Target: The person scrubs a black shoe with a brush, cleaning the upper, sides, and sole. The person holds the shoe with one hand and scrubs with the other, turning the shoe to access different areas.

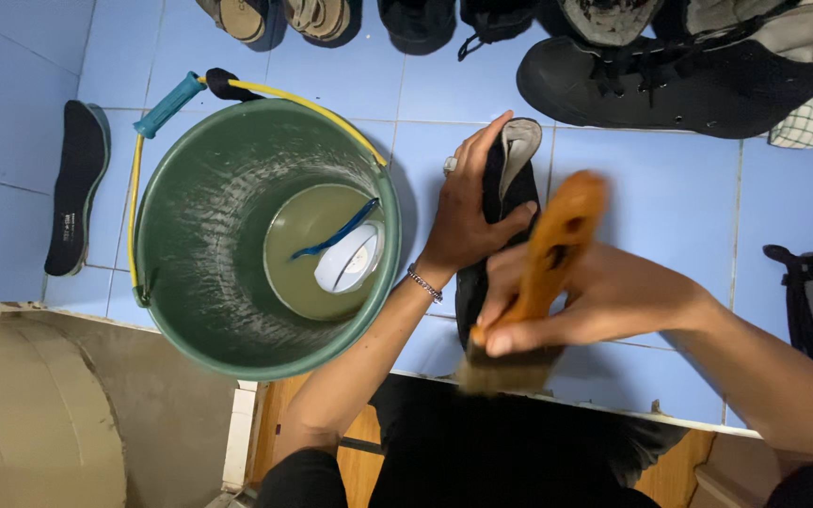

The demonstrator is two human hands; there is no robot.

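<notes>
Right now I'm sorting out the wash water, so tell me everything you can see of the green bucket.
The green bucket is round, looks like plastic and stands upright on the blue tiled floor, left of the left hand, which does not touch it. Its wet inner wall runs down to murky greenish water at the bottom, where a small white scoop with a blue handle sits. A yellow wire handle with a teal grip lies folded along the far rim.

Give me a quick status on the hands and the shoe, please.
Left hand grips black shoe upright. Right hand holds orange brush, blurred. Green bucket close beside the left hand.
</notes>
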